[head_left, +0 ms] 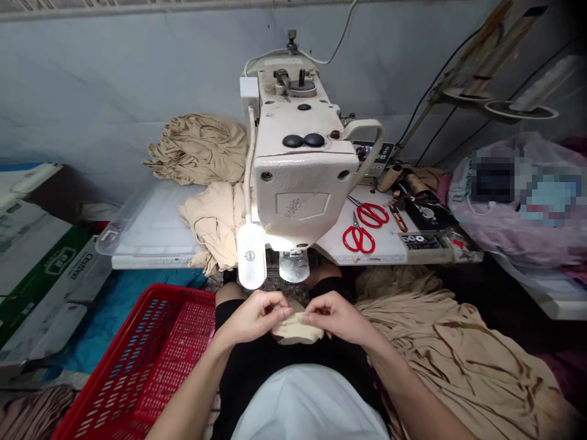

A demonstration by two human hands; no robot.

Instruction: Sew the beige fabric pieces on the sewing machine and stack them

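Note:
My left hand (257,318) and my right hand (334,318) meet over my lap, just below the sewing machine table. Both pinch a small folded piece of beige fabric (296,332) with fingertips pressed together at its top edge. The fabric rests on my black shorts. The cream sewing machine (298,165) stands right above the hands, with its white lamp (251,256) hanging down near my left hand.
A red plastic basket (151,360) sits at my left. A large heap of beige cloth (458,354) lies at my right. More beige pieces (215,226) rest on the white table (156,244). Two red scissors (364,229) lie right of the machine.

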